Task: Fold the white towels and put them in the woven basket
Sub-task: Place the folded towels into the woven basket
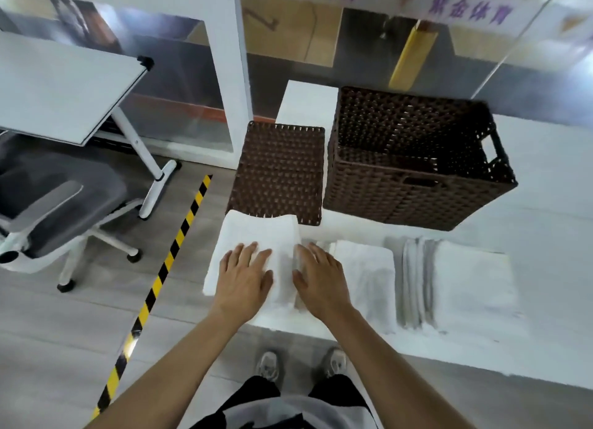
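Fingers (256,252) of both hands flat, gripping nothing, pressing towel (256,233) on white table (545,236).

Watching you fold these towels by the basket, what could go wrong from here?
The towel under both hands, left hand and right hand, overhangs the table's left edge, so it might slide off. The lid also sticks out past that edge and could be knocked down when lifting towels to the basket.

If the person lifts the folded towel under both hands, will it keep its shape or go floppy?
The towel is soft cloth, so it would probably sag and unfold if lifted by one edge. It looks light. It overhangs the table corner, so a push leftward could slide it off.
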The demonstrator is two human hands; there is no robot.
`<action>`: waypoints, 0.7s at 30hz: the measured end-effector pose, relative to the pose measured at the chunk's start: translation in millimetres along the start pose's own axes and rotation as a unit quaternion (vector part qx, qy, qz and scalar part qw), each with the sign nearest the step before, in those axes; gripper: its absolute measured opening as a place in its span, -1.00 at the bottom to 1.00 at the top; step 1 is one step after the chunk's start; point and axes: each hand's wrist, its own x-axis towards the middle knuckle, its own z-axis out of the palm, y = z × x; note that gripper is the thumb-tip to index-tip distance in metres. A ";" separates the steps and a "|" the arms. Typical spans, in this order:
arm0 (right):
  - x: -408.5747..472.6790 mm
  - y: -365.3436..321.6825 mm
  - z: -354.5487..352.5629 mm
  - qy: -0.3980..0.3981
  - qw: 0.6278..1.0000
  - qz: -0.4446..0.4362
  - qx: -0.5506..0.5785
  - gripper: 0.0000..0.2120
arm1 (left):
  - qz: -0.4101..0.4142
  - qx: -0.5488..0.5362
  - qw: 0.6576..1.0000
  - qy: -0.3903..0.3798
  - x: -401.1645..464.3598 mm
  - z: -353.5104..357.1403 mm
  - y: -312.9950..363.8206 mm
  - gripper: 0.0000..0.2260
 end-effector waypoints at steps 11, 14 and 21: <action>-43.2 85.4 -51.7 0.080 0.989 0.110 0.057 -0.46 | 0.142 -0.052 0.988 0.014 24.3 -0.9 123.9 -0.61; -57.5 122.5 -67.8 0.099 0.985 0.118 0.074 -0.47 | 0.148 -0.057 0.987 0.011 29.0 10.6 164.9 -0.61; -85.7 223.3 -108.6 0.114 0.983 0.125 0.078 -0.49 | 0.166 -0.073 0.983 -0.001 36.7 41.1 267.9 -0.62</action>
